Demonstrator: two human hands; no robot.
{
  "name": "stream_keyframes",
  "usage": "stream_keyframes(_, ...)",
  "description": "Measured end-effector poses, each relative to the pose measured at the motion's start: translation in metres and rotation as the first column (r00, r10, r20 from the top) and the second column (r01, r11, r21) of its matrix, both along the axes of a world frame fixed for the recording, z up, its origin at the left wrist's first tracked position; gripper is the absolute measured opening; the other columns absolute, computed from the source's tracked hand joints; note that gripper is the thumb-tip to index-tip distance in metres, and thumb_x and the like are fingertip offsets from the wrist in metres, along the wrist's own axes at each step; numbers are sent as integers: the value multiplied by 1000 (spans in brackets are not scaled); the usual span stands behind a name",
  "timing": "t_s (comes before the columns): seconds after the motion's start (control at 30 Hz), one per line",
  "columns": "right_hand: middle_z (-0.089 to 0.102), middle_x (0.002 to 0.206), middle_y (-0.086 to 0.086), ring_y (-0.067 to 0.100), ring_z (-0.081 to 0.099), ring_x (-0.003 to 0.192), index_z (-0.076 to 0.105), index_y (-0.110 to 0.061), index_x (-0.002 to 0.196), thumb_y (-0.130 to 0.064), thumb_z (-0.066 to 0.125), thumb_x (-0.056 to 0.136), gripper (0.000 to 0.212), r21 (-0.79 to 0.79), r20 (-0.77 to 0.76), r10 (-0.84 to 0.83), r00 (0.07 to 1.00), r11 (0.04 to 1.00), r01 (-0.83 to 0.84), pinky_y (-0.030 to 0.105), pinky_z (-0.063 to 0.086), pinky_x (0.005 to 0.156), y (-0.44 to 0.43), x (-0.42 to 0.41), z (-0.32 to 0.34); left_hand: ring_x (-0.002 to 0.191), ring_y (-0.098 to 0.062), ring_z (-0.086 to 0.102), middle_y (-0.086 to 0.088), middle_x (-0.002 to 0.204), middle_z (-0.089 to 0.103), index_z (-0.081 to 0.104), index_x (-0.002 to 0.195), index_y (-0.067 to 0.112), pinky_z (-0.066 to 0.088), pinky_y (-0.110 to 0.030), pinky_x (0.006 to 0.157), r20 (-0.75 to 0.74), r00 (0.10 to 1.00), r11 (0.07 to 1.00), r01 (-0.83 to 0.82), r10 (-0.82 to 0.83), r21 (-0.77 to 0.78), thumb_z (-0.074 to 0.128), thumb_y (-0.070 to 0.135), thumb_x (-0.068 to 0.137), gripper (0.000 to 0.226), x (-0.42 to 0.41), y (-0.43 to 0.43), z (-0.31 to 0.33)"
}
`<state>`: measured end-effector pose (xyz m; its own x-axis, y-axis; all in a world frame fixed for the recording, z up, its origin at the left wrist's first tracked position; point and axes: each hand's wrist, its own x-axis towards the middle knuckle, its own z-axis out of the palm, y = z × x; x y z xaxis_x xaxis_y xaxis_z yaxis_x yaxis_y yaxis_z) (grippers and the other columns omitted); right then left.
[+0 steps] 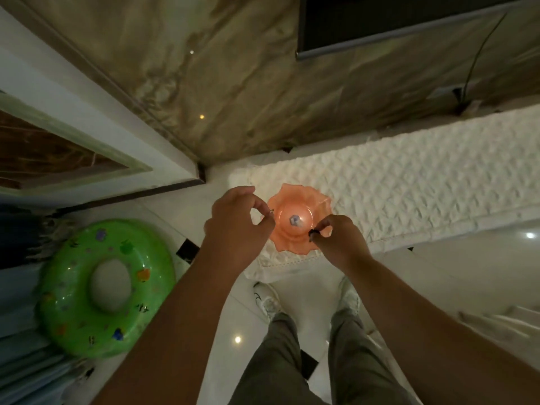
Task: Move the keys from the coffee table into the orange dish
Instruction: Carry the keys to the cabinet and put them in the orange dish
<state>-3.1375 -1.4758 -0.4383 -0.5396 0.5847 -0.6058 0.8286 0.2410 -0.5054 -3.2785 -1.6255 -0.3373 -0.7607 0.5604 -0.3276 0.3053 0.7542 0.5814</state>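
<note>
Orange dish [293, 189]: scalloped rim, upright on the near end of the white quilted cloth [409, 182]; we note a small pale sticker [294, 220] in its well.
Keys [271, 211]: we see two parts only, both held over the dish's rim and neither lying in the well.
Metal ring [271, 211]: small, silver, at the dish's 9 o'clock edge.
Dark piece [312, 233]: small, black, at the dish's 4 o'clock edge; we cannot tell what it is.
Long axis: ring and dark piece lie on a line from 10 o'clock to 4 o'clock across the dish. We cannot tell whether anything joins them, nor which way any blade points.
Left hand [233, 217]: at 9 o'clock of the dish, thumb and forefinger pinching the metal ring, other fingers curled.
Right hand [339, 238]: at 4 o'clock of the dish, fingertips pinching the dark piece.
Green swim ring [73, 287]: flat on the pale floor, at 8 o'clock, well apart from the dish.
Shoes [267, 299]: pale pair at 6 o'clock, toes near the cloth's edge.
Dark screen [409, 19]: on the wall at 1 o'clock.
</note>
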Motion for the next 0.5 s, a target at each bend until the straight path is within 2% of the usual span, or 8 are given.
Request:
stream_keyframes(0.1, 57, 112, -4, 22, 59, 100, 64, -32, 89, -37, 67, 80, 11, 52, 32, 19, 999, 998, -20, 45, 49, 88, 5, 5, -35, 125, -10, 44, 12, 133, 50, 61, 78, 32, 37, -45, 103, 41, 999, 1000, 10, -9, -28, 62, 42, 74, 10, 5, 14, -42)
stream_keyframes(0.27, 56, 115, -4, 24, 53, 106, 65, -32, 97, -40, 65, 82, 17, 82, 85, 63, 994, 994, -70, 46, 47, 89, 11, 8, -83, 121, -15, 45, 7, 125, 54, 56, 77, 32, 40, -40, 98, 112, 993, 987, -18, 37, -162, 64, 36, 79, 9, 12, 20, -110)
stream_keyframes(0.43, 54, 111, -6, 23, 51, 105, 65, -32, 97, -36, 64, 81, 16, 152, 141, 135, 981, 976, -156, 40, 43, 83, 17, 16, -118, 105, -16, 52, 6, 109, 58, 56, 76, 31, 46, -45, 91, 154, 985, 972, -39, 76, -233, 64, 34, 78, 9, 24, 14, -152)
stream_keyframes(0.5, 55, 111, -6, 22, 51, 106, 66, -32, 98, -36, 65, 80, 17, 181, 146, 148, 978, 968, -174, 38, 39, 80, 18, 18, -128, 106, -17, 52, 6, 110, 56, 59, 80, 29, 47, -46, 90, 176, 979, 962, -48, 98, -269, 65, 35, 79, 9, 29, 12, -163)
